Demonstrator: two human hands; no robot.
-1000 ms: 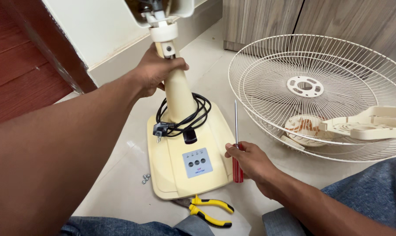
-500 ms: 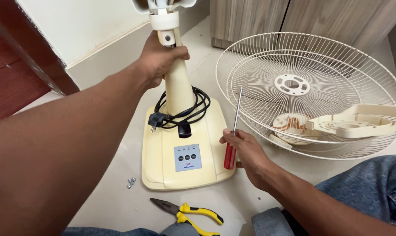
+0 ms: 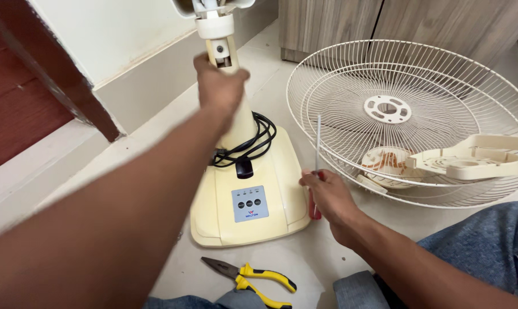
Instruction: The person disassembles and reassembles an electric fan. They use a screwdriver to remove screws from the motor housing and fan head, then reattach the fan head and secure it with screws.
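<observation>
The left hand (image 3: 220, 86) is closed around the upright cream column (image 3: 236, 123) of a pedestal fan, just under the white neck joint (image 3: 215, 27) at its top. The right hand (image 3: 329, 197) is closed on a red-handled screwdriver (image 3: 316, 171), held upright with its shaft pointing up, just to the right of the fan base (image 3: 253, 200).

The fan base lies flat on the floor (image 3: 133, 171). A black power cord (image 3: 258, 137) is coiled on the base around the foot of the column, and its plug rests just above the grey button panel (image 3: 250, 203). Right of the base, well apart, two white wire guards (image 3: 408, 74) lie stacked on the floor. Inside them rest a cream plastic bracket (image 3: 471, 160) and a round cream part. In front of the base, near the person's jeans, lie yellow-handled pliers (image 3: 253, 277).

As I judge it, the fan is already mostly taken apart: the guards are off and set aside. The column is still joined to the base, and the screwdriver touches no screw yet.
</observation>
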